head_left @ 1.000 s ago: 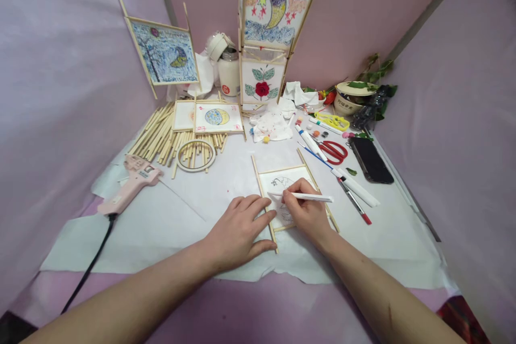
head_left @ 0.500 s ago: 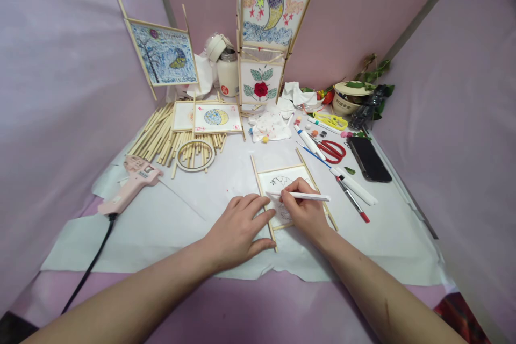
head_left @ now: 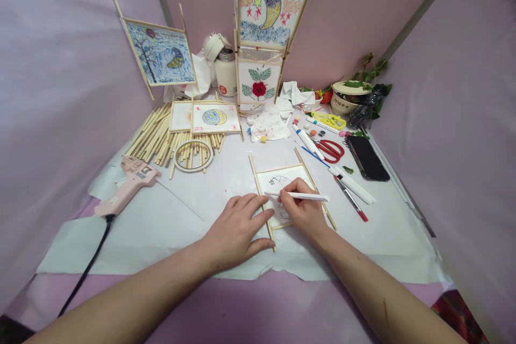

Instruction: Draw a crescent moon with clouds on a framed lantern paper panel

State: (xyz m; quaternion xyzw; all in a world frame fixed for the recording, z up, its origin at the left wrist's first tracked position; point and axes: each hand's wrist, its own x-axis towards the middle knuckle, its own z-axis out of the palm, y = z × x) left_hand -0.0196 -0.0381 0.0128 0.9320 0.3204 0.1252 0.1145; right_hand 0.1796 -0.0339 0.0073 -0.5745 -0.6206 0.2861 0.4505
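A small panel of white paper (head_left: 264, 178) lies in front of me inside a frame of thin wooden sticks (head_left: 299, 167). Dark line drawing shows on it, partly covered by my fingers. My right hand (head_left: 304, 212) grips a white pen (head_left: 312, 196) in a writing hold, its tip pointing left over the paper's left part. Whether the tip touches the paper I cannot tell. My left hand (head_left: 237, 228) rests with fingers spread at the frame's left stick, fingertips over the paper's edge and thumb by the stick's lower end.
Right of the frame lie red-handled scissors (head_left: 331, 151), a red-ended pen (head_left: 351, 199), white markers and a black phone (head_left: 367, 158). To the left are a pink glue gun (head_left: 131, 185), a tape roll (head_left: 194, 156) and piled sticks (head_left: 151, 134). Decorated panels (head_left: 260, 83) stand behind.
Both hands keep nearly the same pose, with the pen still over the paper's left part. The whole view has shifted slightly.
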